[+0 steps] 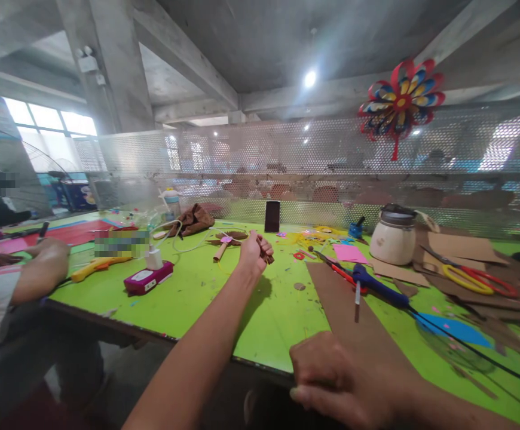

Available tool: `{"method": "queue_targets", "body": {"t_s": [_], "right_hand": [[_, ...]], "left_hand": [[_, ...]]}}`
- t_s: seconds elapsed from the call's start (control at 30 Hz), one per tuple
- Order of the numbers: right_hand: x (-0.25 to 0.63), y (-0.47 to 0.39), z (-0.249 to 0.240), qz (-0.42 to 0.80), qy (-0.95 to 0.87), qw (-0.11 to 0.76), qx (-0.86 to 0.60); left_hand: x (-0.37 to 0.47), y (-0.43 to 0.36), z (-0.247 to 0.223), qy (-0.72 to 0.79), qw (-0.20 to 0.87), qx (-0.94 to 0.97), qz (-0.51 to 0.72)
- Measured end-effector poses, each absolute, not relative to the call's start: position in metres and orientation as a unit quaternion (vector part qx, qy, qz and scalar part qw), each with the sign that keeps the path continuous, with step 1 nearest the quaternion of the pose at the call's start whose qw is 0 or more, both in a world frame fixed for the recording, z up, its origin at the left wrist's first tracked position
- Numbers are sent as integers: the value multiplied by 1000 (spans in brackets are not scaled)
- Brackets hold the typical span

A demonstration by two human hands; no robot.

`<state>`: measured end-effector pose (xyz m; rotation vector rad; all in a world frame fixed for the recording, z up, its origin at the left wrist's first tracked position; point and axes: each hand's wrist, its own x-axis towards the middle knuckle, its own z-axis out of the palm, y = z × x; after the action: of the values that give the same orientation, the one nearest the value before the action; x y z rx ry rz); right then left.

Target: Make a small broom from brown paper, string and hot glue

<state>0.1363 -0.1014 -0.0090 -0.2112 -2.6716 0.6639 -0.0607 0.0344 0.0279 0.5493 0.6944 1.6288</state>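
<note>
My left hand [255,254] is raised over the middle of the green table [206,298], its fingers curled round a small dark brown piece [269,259] that shows only in part. Just left of it lie a brown spiky-edged paper piece [232,236] and a short tan paper roll [219,253]. At the front edge is my right hand [320,370], closed, with its fingertips hidden; what it holds, if anything, does not show. Beyond it, a blue glue gun [383,288] rests across a brown cardboard strip [354,310].
A purple power strip [149,278] and a yellow glue gun [101,266] lie to the left, near a co-worker's arm [45,269]. A phone [272,216] stands at the back. Scissors [479,279] and a cream jar [393,236] are on the right.
</note>
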Motion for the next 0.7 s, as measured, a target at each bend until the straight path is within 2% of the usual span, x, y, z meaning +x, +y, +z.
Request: {"method": "queue_targets", "body": {"t_s": [0.1, 0.17, 0.23, 0.33, 0.4, 0.47, 0.57, 0.7], "right_hand": [[137, -98, -4, 320, -928, 184, -60], [138, -92, 0, 325, -909, 239, -100], [140, -81, 2, 262, -880, 347, -192], [144, -58, 0, 105, -811, 487, -308], [147, -44, -3, 36, -780, 527, -335], [148, -35, -5, 18, -759, 549, -351], [145, -30, -6, 78, -743, 561, -356], [135, -34, -4, 221, -749, 524, -339]], "left_hand": [[-57, 32, 28, 292, 609, 262, 690], [-55, 31, 28, 283, 612, 280, 683], [-52, 30, 27, 275, 607, 315, 676], [-46, 28, 24, 261, 585, 394, 659], [-39, 24, 22, 244, 578, 446, 638], [-31, 18, 22, 219, 578, 493, 612], [-19, 7, 23, 209, 566, 538, 588], [-8, -6, 26, 215, 552, 572, 567]]}}
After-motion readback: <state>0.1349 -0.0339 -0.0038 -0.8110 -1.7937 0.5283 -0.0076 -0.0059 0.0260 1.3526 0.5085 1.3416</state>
